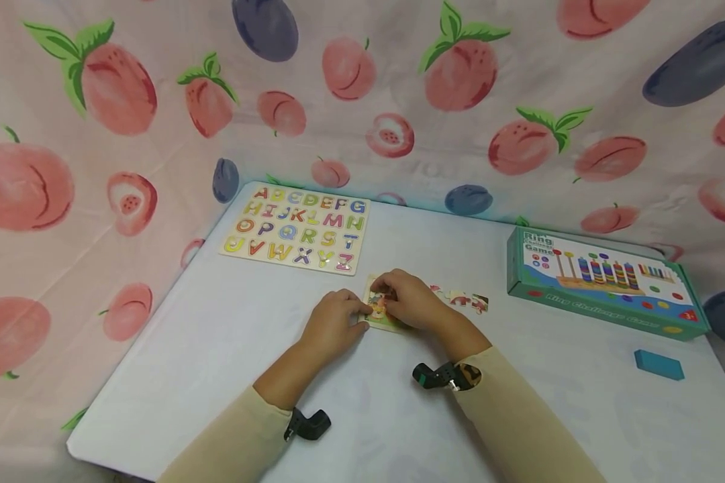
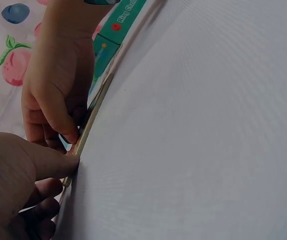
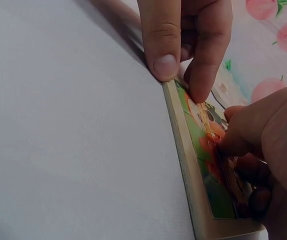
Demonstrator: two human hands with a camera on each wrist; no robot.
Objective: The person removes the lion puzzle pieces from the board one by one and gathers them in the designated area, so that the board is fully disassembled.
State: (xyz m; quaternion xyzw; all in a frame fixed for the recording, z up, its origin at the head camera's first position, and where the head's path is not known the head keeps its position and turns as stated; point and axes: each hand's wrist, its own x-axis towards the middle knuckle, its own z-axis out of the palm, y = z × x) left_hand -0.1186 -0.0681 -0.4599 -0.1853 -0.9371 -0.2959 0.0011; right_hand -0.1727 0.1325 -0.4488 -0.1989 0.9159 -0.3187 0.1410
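A small wooden jigsaw puzzle (image 1: 393, 325) with a colourful picture in a pale frame lies mid-table, partly hidden by both hands. My left hand (image 1: 332, 325) holds the frame's left side, its thumb (image 3: 164, 62) at the near corner and a finger reaching onto the picture. Over the picture, my right hand (image 1: 413, 302) has its fingers curled down, thumb and fingers pinching what looks like a puzzle piece (image 2: 63, 141), mostly hidden. To the right of the frame are several loose puzzle pieces (image 1: 459, 298), some partly behind the right hand.
Behind and left stands a wooden alphabet board (image 1: 296, 228) with coloured letters. A green Ring Challenge Game box (image 1: 604, 282) lies at the right, with a blue block (image 1: 659, 364) in front of it. Fruit-patterned cloth (image 1: 399, 80) hangs behind the white table (image 1: 217, 376).
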